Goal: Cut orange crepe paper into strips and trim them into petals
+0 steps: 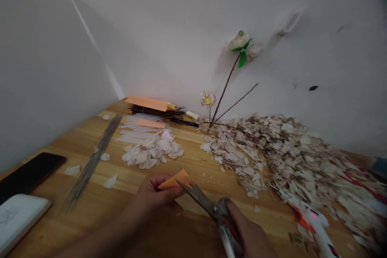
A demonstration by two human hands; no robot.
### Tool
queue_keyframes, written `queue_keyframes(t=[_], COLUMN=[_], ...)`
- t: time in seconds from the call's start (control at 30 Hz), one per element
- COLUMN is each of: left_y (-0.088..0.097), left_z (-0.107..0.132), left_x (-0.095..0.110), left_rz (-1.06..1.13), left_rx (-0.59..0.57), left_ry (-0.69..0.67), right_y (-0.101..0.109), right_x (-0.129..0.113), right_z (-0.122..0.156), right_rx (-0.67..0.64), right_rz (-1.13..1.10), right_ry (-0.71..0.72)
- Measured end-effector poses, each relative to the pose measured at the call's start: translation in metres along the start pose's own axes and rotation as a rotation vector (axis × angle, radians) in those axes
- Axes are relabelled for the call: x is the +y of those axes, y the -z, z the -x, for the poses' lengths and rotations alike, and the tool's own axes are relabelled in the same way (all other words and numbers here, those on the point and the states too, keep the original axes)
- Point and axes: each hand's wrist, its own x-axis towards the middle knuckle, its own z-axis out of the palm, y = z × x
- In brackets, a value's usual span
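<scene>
Low in the middle of the head view, my left hand (160, 193) pinches a small piece of orange paper (174, 180) that looks folded to a point. My right hand (249, 229) grips a pair of scissors (213, 209) by the handles. Their blades are parted and lie at the right edge of the orange paper; whether they touch it I cannot tell. Just beyond my left hand is a small pile of pale petals (151, 151). To the right of the scissors lies a white glue gun (317, 221) with an orange trigger and a small red light.
A large heap of dried petals (287, 145) covers the right side. Artificial flowers (238, 42) on brown stems stand against the wall. Thin wires (96, 153), a black phone (33, 171) and a white box-shaped device (22, 217) lie left. Orange paper (148, 102) rests on dark sticks at the back.
</scene>
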Motion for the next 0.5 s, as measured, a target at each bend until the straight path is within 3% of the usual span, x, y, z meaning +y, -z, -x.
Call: queue_keyframes(t=[0.5], left_y=[0.0005], left_z=[-0.0012], left_x=[-0.0023], left_rz=[0.019], left_rx=[0.0], left_ry=[0.005], right_y=[0.0006], right_x=[-0.0027], right_z=[0.001], right_rx=[0.115], right_rz=[-0.061], right_ry=[0.044])
